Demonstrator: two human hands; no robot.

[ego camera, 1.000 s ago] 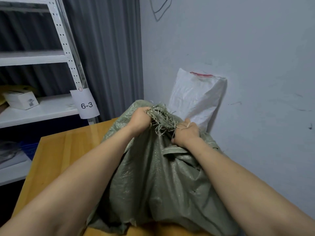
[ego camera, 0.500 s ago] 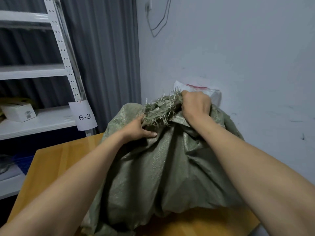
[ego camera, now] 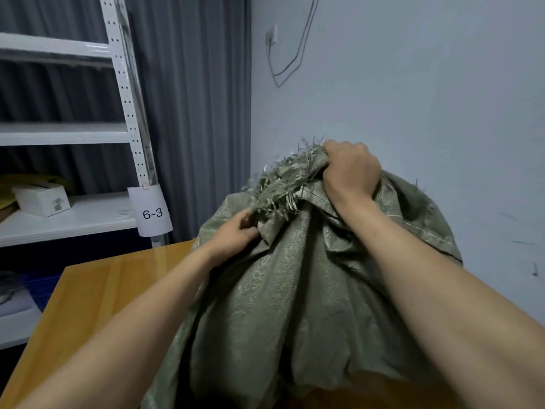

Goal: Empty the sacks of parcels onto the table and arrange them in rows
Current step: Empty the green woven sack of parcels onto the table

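Two grips were on the green woven sack (ego camera: 295, 290), and it stood in a bunched heap over the right side of the wooden table (ego camera: 103, 284), close against the pale wall (ego camera: 413, 84). The right grip (ego camera: 351, 169) was clenched tight round the gathered cloth at the very top, beside the frayed fringe (ego camera: 280, 184). The left grip (ego camera: 236, 231), lower down, pinched a fold just under that fringe. Off left, a white shelf (ego camera: 73, 216) carried a white box (ego camera: 41, 199) and a tag marked 6-3 (ego camera: 152, 214).
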